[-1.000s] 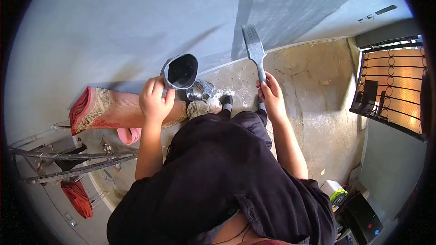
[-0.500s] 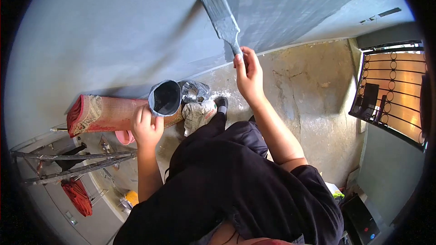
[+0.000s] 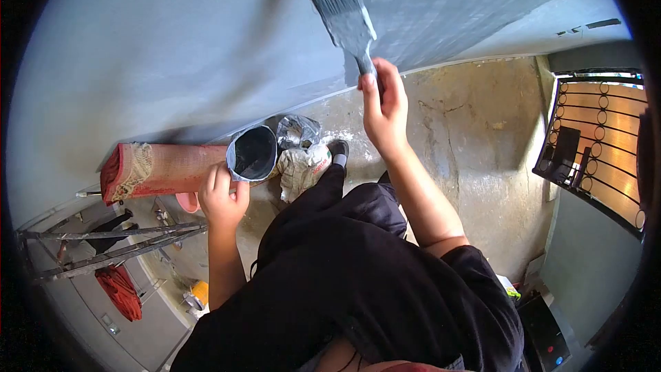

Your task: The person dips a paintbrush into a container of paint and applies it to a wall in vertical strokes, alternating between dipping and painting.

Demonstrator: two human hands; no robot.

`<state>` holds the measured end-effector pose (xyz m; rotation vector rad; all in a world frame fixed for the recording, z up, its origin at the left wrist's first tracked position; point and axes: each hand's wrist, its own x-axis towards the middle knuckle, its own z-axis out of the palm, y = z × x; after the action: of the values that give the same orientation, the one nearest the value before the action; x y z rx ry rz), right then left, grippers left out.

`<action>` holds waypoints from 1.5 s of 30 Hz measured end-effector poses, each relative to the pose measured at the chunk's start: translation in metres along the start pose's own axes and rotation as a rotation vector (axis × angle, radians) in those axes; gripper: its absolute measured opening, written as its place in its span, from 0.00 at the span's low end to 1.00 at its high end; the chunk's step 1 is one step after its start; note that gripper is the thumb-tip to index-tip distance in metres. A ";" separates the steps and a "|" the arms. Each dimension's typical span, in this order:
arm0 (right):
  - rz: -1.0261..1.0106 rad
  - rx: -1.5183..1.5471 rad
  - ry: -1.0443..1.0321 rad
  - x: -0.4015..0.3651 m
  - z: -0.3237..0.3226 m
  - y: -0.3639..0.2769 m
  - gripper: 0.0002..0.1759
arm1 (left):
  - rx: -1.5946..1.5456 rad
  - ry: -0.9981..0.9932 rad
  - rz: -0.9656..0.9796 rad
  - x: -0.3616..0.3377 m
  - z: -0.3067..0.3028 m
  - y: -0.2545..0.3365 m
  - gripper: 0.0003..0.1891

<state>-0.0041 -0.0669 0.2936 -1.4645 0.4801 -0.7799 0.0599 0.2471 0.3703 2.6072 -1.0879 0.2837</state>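
Note:
A wide paintbrush [image 3: 344, 17], its bristles and handle smeared with grey paint, is gripped by the handle in my right hand [image 3: 384, 107]. Its bristle end points up the wall [image 3: 158, 48], overlapping the wall's surface in this view and casting a shadow to the left. Darker grey strokes [image 3: 441, 14] cover the wall to the right of the brush. Lower left, my left hand [image 3: 224, 200] grips the near rim of a paint pot [image 3: 232, 158], with fingers closed on its edge. The pot's inside looks dark and grey-coated.
Along the wall's foot lies a rolled red rug [image 3: 172, 165], beside a white sack [image 3: 303, 169] and a plastic bag [image 3: 299, 129]. A metal frame [image 3: 124, 251] juts in from the left. At the right is a barred window [image 3: 599, 145]. My shoe [image 3: 338, 148] stands near the sack.
My right hand has moved slightly up and right. The brush has risen with it, its broad side turned more toward me. My left hand and the pot have hardly moved.

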 end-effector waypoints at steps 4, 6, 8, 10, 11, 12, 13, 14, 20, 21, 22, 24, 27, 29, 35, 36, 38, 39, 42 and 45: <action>0.028 -0.049 0.041 0.005 0.010 0.030 0.13 | -0.033 -0.005 0.026 0.008 0.001 0.000 0.15; 0.092 -0.067 0.061 -0.009 0.012 0.067 0.14 | -0.035 -0.014 0.023 0.008 0.001 -0.004 0.15; 0.164 -0.103 0.051 -0.030 0.010 0.103 0.14 | -0.036 -0.025 0.012 0.008 0.001 -0.007 0.15; 0.291 -0.241 0.016 -0.043 0.003 0.108 0.14 | -0.024 -0.027 0.018 0.007 0.001 -0.008 0.15; 0.293 -0.242 0.014 -0.050 0.000 0.111 0.14 | -0.025 -0.029 0.015 0.007 0.002 -0.009 0.15; 0.267 -0.239 0.038 -0.056 -0.002 0.114 0.14 | -0.029 -0.026 0.022 0.007 0.002 -0.010 0.15; 0.242 -0.236 0.063 -0.063 -0.004 0.116 0.14 | -0.033 -0.022 0.030 0.007 0.002 -0.012 0.15; 0.245 -0.254 0.061 -0.070 -0.007 0.117 0.14 | -0.033 -0.023 0.030 0.006 0.002 -0.014 0.15; 0.054 -0.074 0.028 -0.029 0.009 0.040 0.13 | -0.028 -0.085 -0.049 -0.001 0.003 -0.013 0.14; -0.004 -0.043 0.039 -0.016 0.014 0.032 0.14 | -0.040 -0.053 -0.013 0.003 0.004 -0.009 0.14; -0.007 -0.050 0.040 -0.004 0.018 0.027 0.13 | -0.054 -0.021 0.024 0.004 0.005 -0.006 0.14; 0.012 -0.071 0.027 0.015 0.021 0.033 0.14 | -0.056 -0.038 0.006 0.001 0.006 -0.004 0.14; 0.104 0.037 -0.052 0.013 0.022 0.090 0.14 | -0.045 -0.057 -0.012 -0.004 0.008 -0.006 0.15; 0.114 0.023 -0.068 -0.006 0.015 0.136 0.14 | -0.032 -0.064 -0.015 -0.006 0.008 -0.007 0.15; 0.383 -0.156 -0.111 -0.069 -0.011 0.191 0.14 | -0.048 -0.090 -0.040 -0.009 0.008 -0.012 0.15; 0.358 -0.167 -0.089 -0.076 -0.013 0.186 0.14 | -0.058 -0.081 -0.049 -0.007 0.008 -0.011 0.15; 0.316 -0.102 -0.049 -0.078 -0.010 0.165 0.14 | -0.067 -0.074 -0.062 -0.007 0.009 -0.011 0.15; 0.321 -0.103 -0.049 -0.069 -0.006 0.149 0.14 | -0.076 -0.074 -0.064 -0.007 0.010 -0.013 0.15; 0.126 -0.093 -0.013 -0.032 0.007 0.112 0.13 | -0.091 -0.083 -0.049 -0.004 0.014 -0.011 0.15; 0.147 -0.125 -0.011 -0.004 0.015 0.114 0.14 | -0.081 -0.094 -0.025 -0.001 0.015 -0.009 0.15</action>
<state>0.0233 -0.0615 0.1819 -1.5295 0.6305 -0.6343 0.0662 0.2484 0.3541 2.5826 -1.0726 0.1094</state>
